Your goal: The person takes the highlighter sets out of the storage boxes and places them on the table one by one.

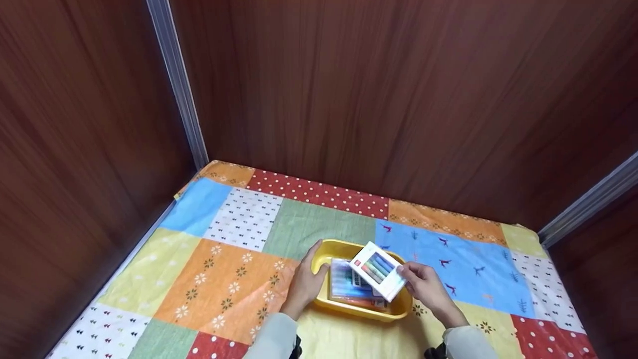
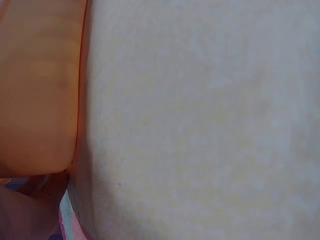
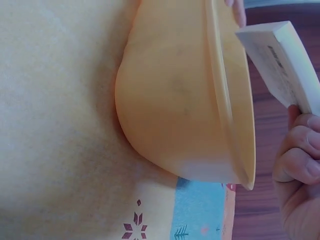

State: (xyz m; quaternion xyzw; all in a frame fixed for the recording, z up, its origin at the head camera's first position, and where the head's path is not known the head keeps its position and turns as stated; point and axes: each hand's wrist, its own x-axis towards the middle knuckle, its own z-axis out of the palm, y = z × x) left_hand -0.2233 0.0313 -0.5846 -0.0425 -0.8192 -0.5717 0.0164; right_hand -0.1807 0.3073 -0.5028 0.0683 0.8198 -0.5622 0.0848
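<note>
My right hand (image 1: 426, 286) pinches the edge of a white box (image 1: 386, 286), tilted above the right part of a yellow plastic basin (image 1: 361, 311). A window in the box's front shows a row of coloured sticks or pens. In the right wrist view the white box (image 3: 305, 75) shows its printed back and side, with my fingers curled at its lower end. My left hand (image 1: 305, 284) holds the basin's left end, its thumb over the rim and its fingers along the outside. Inside the basin lie clear flat packs (image 1: 341, 281) of coloured pens, partly hidden under the box.
A patchwork-patterned cloth (image 1: 234, 279) covers the surface under the basin. Dark reddish-brown wood panels (image 1: 349, 99) rise behind and at both sides, joined by metal corner strips (image 1: 179, 85).
</note>
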